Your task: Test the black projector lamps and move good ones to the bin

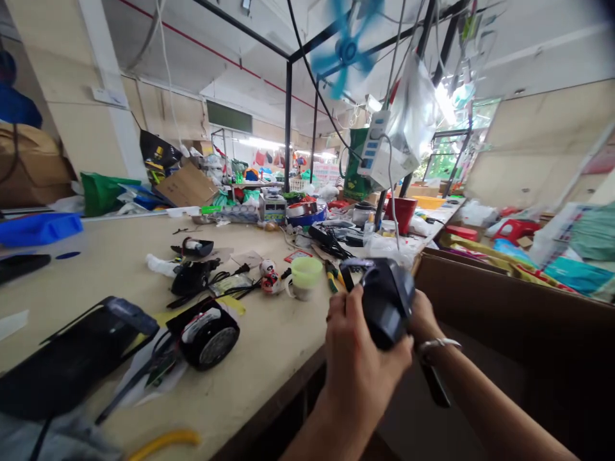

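Both my hands hold a black plastic housing [387, 301] with an angular, rounded body, above the gap between the workbench and a cardboard box. My left hand [358, 349] grips its near left side, fingers on top and thumb beneath. My right hand [425, 317], with a bracelet at the wrist, grasps the far right side; its fingers are mostly hidden behind the housing. A dark strip-like part [435, 385] hangs below the right wrist. On the bench [269, 346] lies a black lamp head [214, 339] with a round lens and exposed wires.
An open cardboard box [509, 307] stands at the right. A yellow-green cup [306, 275], yellow-handled pliers [331, 276], a small figurine [270, 278] and black parts [192, 275] lie on the bench. A larger black case [72, 352] is at left. A power strip [373, 144] hangs above.
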Demonstrator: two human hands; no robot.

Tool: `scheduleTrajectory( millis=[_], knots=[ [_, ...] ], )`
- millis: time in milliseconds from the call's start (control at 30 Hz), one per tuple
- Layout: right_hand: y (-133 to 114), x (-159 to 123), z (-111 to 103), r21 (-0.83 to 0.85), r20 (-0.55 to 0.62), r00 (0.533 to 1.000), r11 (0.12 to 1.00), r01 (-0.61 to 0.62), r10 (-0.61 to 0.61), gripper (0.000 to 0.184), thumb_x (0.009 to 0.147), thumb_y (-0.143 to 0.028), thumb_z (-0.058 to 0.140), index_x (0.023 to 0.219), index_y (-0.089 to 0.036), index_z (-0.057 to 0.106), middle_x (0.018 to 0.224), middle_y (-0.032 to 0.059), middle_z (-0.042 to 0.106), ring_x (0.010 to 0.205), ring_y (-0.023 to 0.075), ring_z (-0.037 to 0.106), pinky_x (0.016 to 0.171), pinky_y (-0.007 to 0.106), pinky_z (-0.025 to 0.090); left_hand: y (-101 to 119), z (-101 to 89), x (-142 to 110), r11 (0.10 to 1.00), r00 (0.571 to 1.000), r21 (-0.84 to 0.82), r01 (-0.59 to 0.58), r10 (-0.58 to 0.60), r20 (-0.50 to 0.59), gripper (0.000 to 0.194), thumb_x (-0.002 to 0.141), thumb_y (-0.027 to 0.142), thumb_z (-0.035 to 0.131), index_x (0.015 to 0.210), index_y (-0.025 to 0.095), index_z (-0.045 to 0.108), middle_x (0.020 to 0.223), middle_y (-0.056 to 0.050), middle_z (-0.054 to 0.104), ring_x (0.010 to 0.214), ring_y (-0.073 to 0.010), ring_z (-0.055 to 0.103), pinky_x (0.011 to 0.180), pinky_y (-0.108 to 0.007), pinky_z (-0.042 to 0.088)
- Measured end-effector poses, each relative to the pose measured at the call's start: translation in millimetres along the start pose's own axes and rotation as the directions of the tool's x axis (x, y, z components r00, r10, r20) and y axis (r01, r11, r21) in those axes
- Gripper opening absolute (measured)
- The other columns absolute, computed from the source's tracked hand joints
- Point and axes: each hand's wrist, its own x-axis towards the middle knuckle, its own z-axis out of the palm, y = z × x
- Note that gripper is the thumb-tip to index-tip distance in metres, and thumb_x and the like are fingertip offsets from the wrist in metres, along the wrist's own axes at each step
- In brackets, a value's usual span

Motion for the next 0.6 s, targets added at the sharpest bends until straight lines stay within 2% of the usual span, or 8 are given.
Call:
scheduleTrajectory(
  millis=[67,133,233,300,367,433,500,600],
  knots=[
    [23,-25,-29,-0.003,-0.029,0.991,0.992,-0.128,0.128,0.026,0.080,-0.038,0.056,0.076,-0.012,0.061,0.067,0.0037,0.063,0.051,0.0126,0.054,0.048,0.026,0.044,2,26.3,27,0.989,0.999,0.142,0.038,-0.040,0.014,0.067,0.063,0.032,0.072,0.120,0.009,0.046,0.109,-0.019,0.053,0.100,-0.0313,0.055,0.086,-0.042,0.047],
    [45,-64,-60,0.015,-0.035,0.972,0.973,-0.231,0.231,0.032,0.076,-0.044,0.055,0.076,-0.012,0.061,0.061,0.0058,0.064,0.042,0.0125,0.050,0.040,0.026,0.039,-1,51.3,52,0.955,0.999,0.295,0.041,-0.046,0.008,0.070,0.065,0.035,0.072,0.124,0.010,0.044,0.110,-0.018,0.052,0.098,-0.0310,0.056,0.083,-0.039,0.048],
    [71,-144,-108,0.108,0.029,0.933,0.926,-0.361,0.360,0.041,0.073,-0.052,0.056,0.086,-0.014,0.061,0.059,0.0039,0.063,0.044,0.0143,0.053,0.040,0.025,0.040,-10,81.0,78,0.845,0.993,0.534,-0.019,-0.044,0.106,0.072,0.067,0.037,0.072,0.127,0.015,0.040,0.116,-0.017,0.050,0.100,-0.0303,0.057,0.082,-0.036,0.048],
    [84,-203,-137,0.195,0.074,0.885,0.863,-0.465,0.460,0.042,0.071,-0.054,0.061,0.088,-0.015,0.060,0.058,0.0020,0.062,0.049,0.0152,0.056,0.043,0.024,0.042,-18,92.8,83,0.838,0.981,0.543,-0.051,-0.059,0.182,0.064,0.067,0.030,0.074,0.123,0.014,0.045,0.118,-0.018,0.049,0.105,-0.0328,0.055,0.084,-0.038,0.046],
    [91,-258,-160,0.268,0.085,0.821,0.781,-0.564,0.564,0.041,0.069,-0.053,0.064,0.087,-0.016,0.059,0.057,0.0001,0.060,0.049,0.0142,0.055,0.042,0.023,0.041,-25,98.2,82,0.835,0.965,0.545,-0.076,-0.077,0.252,0.059,0.066,0.025,0.075,0.118,0.011,0.049,0.125,-0.021,0.045,0.110,-0.0377,0.051,0.087,-0.045,0.044],
    [93,-303,-175,0.303,0.071,0.757,0.709,-0.637,0.650,0.039,0.070,-0.053,0.065,0.083,-0.017,0.059,0.053,-0.0023,0.056,0.044,0.0114,0.049,0.039,0.021,0.037,-30,98.5,78,0.829,0.952,0.548,-0.106,-0.075,0.297,0.064,0.070,0.024,0.072,0.123,0.005,0.042,0.133,-0.025,0.037,0.121,-0.0432,0.038,0.094,-0.054,0.035],
    [90,-336,-183,0.326,0.057,0.701,0.650,-0.686,0.711,0.038,0.071,-0.054,0.063,0.076,-0.017,0.058,0.050,-0.0040,0.052,0.041,0.0090,0.044,0.037,0.020,0.033,-30,95.3,75,0.832,0.934,0.529,-0.169,-0.037,0.357,0.067,0.078,0.031,0.064,0.129,0.002,0.033,0.140,-0.025,0.028,0.131,-0.0439,0.020,0.101,-0.059,0.022],
    [80,-368,-183,0.323,0.000,0.669,0.634,-0.703,0.743,0.037,0.072,-0.053,0.061,0.073,-0.017,0.059,0.050,-0.0050,0.049,0.041,0.0081,0.041,0.038,0.020,0.031,-23,87.3,75,0.843,0.898,0.497,-0.206,-0.038,0.438,0.077,0.072,0.043,0.068,0.126,0.001,0.034,0.145,-0.026,0.021,0.130,-0.0504,0.015,0.099,-0.067,0.018]
  ],
)
